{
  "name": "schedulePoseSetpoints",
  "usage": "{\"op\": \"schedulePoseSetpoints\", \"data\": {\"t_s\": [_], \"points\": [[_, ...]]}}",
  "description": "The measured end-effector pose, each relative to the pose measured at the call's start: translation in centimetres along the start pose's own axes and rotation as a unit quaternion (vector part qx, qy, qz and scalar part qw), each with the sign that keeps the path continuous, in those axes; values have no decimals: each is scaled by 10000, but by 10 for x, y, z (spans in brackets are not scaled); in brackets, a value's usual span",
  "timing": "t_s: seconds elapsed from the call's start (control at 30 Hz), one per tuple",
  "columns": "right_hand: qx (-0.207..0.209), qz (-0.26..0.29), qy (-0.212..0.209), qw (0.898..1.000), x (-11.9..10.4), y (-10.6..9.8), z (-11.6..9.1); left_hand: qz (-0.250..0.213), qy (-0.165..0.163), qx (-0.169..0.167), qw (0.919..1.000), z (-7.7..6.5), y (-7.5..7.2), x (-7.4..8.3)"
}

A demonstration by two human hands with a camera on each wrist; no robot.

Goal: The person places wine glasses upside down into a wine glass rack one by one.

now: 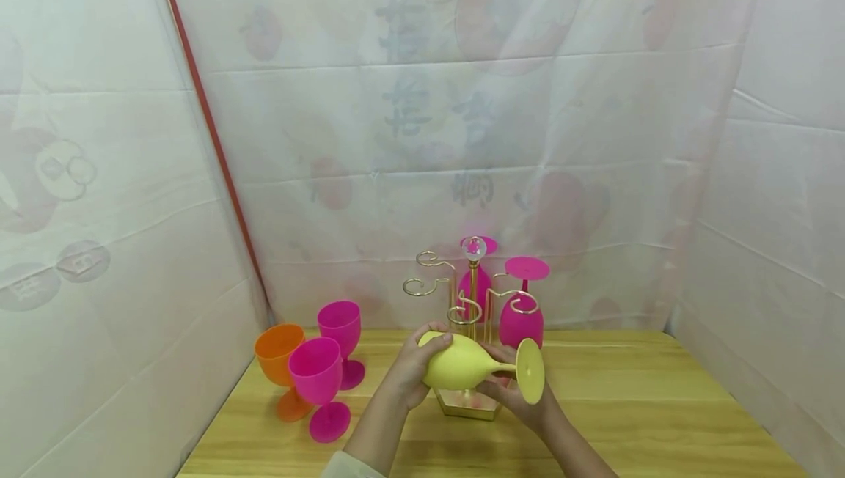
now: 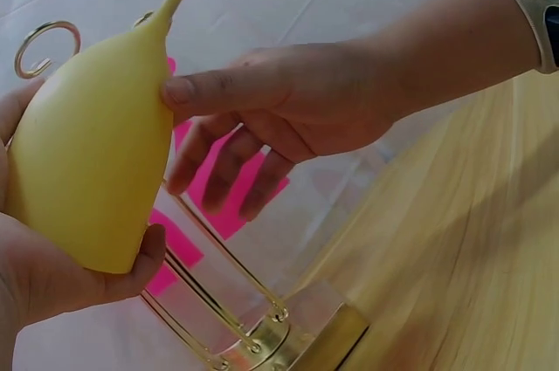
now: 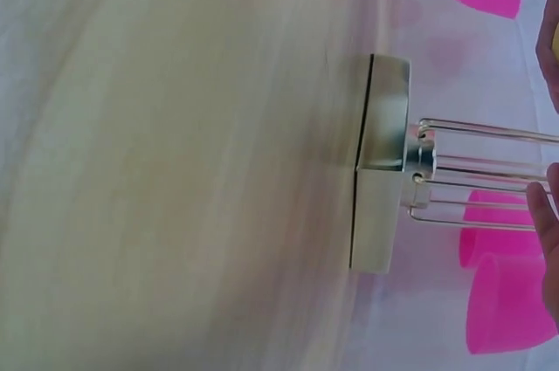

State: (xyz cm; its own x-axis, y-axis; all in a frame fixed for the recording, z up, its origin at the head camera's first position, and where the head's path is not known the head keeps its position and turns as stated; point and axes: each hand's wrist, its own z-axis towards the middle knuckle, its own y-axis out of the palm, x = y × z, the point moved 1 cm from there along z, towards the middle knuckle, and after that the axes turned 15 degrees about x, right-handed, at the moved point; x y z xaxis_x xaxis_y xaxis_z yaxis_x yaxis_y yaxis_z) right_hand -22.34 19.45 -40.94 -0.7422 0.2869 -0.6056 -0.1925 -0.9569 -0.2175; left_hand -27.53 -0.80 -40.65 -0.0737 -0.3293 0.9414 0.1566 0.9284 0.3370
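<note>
A yellow goblet (image 1: 460, 363) is held tilted on its side, its round foot pointing right. My left hand (image 1: 412, 366) grips the bowl near the rim, with the thumb on top. My right hand (image 1: 528, 403) is beside the stem; in the left wrist view its thumb (image 2: 201, 92) touches the bowl near the stem, and the other fingers are loosely bent with nothing in them. Directly behind the goblet stands a gold rack (image 1: 472, 302) with curled hooks and a clear ball on top. Two pink goblets (image 1: 521, 320) hang upside down on its far and right sides.
On the wooden table (image 1: 627, 405), to the left, stand an orange goblet (image 1: 280, 361) and two upright pink goblets (image 1: 317, 375). The rack's gold base (image 1: 467, 410) sits below my hands. Printed white curtains (image 1: 396, 133) enclose the table's back and sides.
</note>
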Motion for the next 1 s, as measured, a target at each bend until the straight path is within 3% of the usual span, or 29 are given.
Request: {"op": "schedulePoseSetpoints", "data": {"t_s": [0.53, 0.8, 1.0], "points": [[244, 190, 15, 9995, -1, -2, 1, -92, -138, -95, 9998, 0, 1, -3], [311, 239, 355, 9986, 0, -1, -4, -223, -267, 106, 9993, -3, 0, -14], [436, 341, 94, 9984, 10, 2, -12, -338, -279, 89, 9990, -4, 1, -20]]}}
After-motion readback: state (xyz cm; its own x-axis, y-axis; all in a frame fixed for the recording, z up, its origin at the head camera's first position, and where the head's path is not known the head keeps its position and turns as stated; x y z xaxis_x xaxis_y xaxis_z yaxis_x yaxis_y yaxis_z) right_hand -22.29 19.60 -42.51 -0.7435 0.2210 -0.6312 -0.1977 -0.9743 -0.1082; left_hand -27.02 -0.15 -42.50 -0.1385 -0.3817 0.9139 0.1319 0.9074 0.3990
